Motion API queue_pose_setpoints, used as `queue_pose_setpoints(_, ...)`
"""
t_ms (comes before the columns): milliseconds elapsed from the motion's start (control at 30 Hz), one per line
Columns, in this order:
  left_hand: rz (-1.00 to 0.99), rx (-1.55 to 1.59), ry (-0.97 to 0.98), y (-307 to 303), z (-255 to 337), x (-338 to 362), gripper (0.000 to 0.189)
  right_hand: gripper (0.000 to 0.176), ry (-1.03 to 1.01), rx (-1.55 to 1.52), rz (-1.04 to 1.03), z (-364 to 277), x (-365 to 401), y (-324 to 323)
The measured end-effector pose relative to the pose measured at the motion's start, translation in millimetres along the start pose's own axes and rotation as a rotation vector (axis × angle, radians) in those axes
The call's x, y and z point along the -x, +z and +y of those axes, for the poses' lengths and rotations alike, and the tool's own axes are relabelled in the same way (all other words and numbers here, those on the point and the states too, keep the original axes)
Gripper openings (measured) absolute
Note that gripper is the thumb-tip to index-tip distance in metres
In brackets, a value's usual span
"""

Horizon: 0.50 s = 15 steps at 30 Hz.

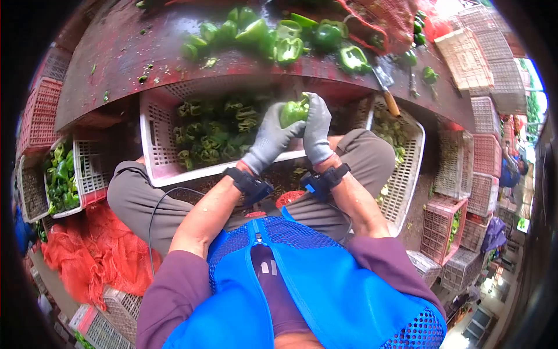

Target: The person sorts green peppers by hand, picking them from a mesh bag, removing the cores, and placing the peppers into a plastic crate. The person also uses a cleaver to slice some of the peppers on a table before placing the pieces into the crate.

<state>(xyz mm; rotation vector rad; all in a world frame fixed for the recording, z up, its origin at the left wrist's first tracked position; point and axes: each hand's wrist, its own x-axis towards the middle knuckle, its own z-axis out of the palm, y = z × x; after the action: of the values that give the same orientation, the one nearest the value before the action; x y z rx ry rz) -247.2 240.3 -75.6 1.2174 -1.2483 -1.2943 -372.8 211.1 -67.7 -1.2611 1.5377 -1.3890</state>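
Observation:
A green bell pepper (294, 114) is held up between my two gloved hands, above the near side of a white crate (152, 168). My left hand (272, 135) wraps the pepper's lower left side. On its right side, my right hand (317, 125) is closed against it, fingers by the stem end; part of the pepper is hidden behind them. Many cut green pepper pieces (215, 131) lie in the crate below. On the table (168, 87) beyond are halved and hollowed peppers (289, 50), and a knife (386, 87) with a wooden handle rests at the edge.
Another white crate (415, 157) with pale green scraps stands by my right knee. A crate of whole green peppers (63, 174) is on the left, above red mesh netting (96, 250). Stacked crates (485, 145) line the right side, with a person (511, 168) further off.

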Motion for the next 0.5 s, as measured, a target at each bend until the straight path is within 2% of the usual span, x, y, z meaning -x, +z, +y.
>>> queue_pose_setpoints(33,-0.006,-0.060,-0.003,10.3,-6.6,1.9,0.059,0.034,0.075,0.058,0.012,5.1,-3.0,-10.8)
queue_pose_setpoints(133,-0.041,-0.078,0.029,42.2,-14.7,4.7,0.054,0.037,-0.021,0.518,-0.067,12.4,-11.3,-43.3)
queue_pose_setpoints(167,-0.032,-0.145,-0.006,50.9,-22.2,4.2,0.054,0.038,0.088,0.544,-0.071,13.1,-11.7,-46.6)
queue_pose_setpoints(267,0.018,-0.374,-0.084,64.8,-44.2,2.3,0.055,0.039,0.231,0.724,-0.097,30.6,-17.5,-41.3)
queue_pose_setpoints(300,0.035,-0.458,-0.107,65.8,-50.5,1.3,0.055,0.040,0.231,0.803,-0.186,33.6,-18.0,-40.4)
queue_pose_setpoints(400,0.007,-0.288,-0.199,72.2,-55.3,-1.9,0.051,0.041,0.248,0.759,-0.099,51.4,-22.7,-40.3)
queue_pose_setpoints(433,0.022,-0.309,-0.190,76.8,-54.6,-4.9,0.049,0.042,0.060,0.849,-0.183,73.4,-27.4,-50.0)
queue_pose_setpoints(500,0.031,-0.259,-0.218,79.0,-58.9,-10.3,0.046,0.042,0.265,0.877,-0.212,58.4,-35.6,-43.7)
